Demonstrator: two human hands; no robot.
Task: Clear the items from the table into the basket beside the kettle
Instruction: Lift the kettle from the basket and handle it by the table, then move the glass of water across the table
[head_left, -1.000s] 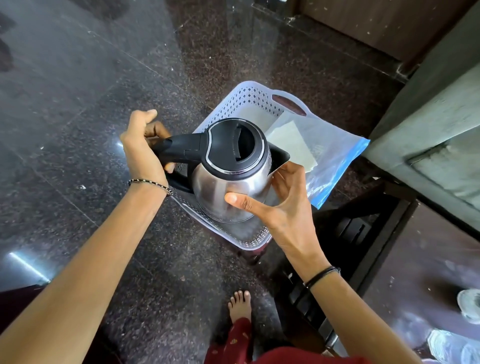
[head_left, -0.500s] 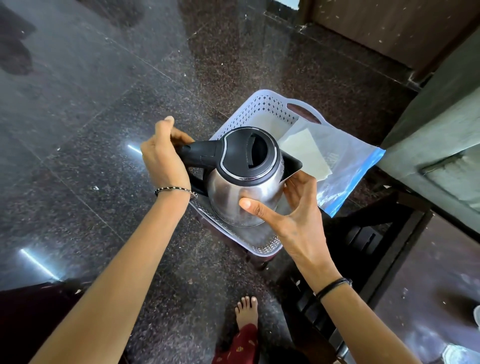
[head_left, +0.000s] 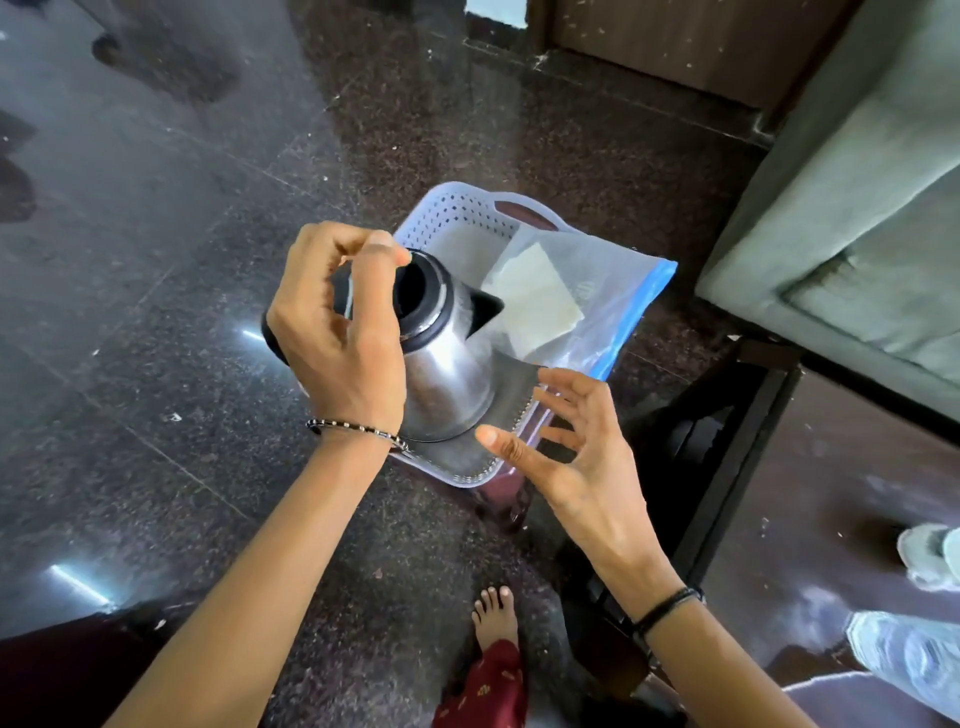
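Note:
A steel kettle (head_left: 447, 374) with a black lid stands upright in the near end of the white perforated basket (head_left: 457, 213) on the floor. My left hand (head_left: 337, 332) hovers over the kettle's black handle with its fingers curled. The handle is mostly hidden, so its grip is unclear. Just right of the kettle, my right hand (head_left: 571, 457) is spread open and apart from it. A clear zip bag with a blue edge (head_left: 613, 291) lies across the basket's far right side, holding a white sheet (head_left: 535, 291).
The basket rests on a dark polished granite floor (head_left: 156, 260). A dark low table (head_left: 831, 493) stands at the right with clear plastic items (head_left: 914, 660) on it. A grey-green sofa (head_left: 857, 208) is behind it. My bare foot (head_left: 496, 613) is below the basket.
The kettle has gone down into the basket and turned its spout to the right. My right hand has come off the kettle's body and opened. My left hand has shifted over the handle.

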